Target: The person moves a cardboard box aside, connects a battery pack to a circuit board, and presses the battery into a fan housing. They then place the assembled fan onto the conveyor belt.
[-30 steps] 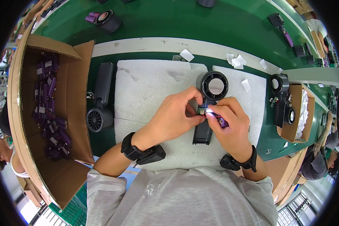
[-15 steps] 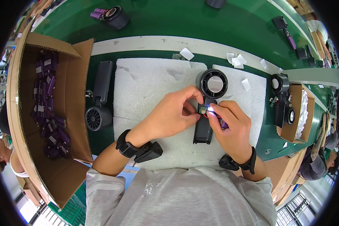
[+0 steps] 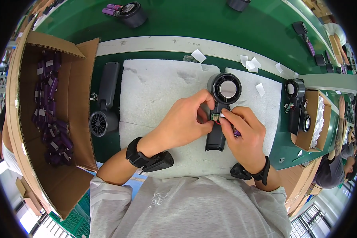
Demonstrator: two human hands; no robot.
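A dark grey handheld fan [image 3: 215, 139] lies on the white foam pad [image 3: 166, 87], its round head [image 3: 227, 89] with a silver disc pointing away from me. A small green circuit board [image 3: 215, 116] shows in the opened neck. My left hand [image 3: 182, 119] grips the neck from the left, forefinger at the head's base and thumb beside the board. My right hand [image 3: 245, 131] pinches a small white connector [image 3: 222, 114] at the board's right side. Red wire runs below the board. A purple battery cell [image 3: 237, 132] is partly hidden under my right fingers.
At left stands a cardboard box [image 3: 81, 131] of purple battery cells [image 3: 51, 111]. Beside it lies another handheld fan [image 3: 107, 91]. Fan parts [image 3: 295, 89] and a small carton [image 3: 324, 127] are at right. Beyond the pale rail is a green belt [image 3: 186, 20] with fan heads.
The bright light at the circuit board has gone out. Fan parts on the green belt have shifted right. My hands keep nearly the same hold.
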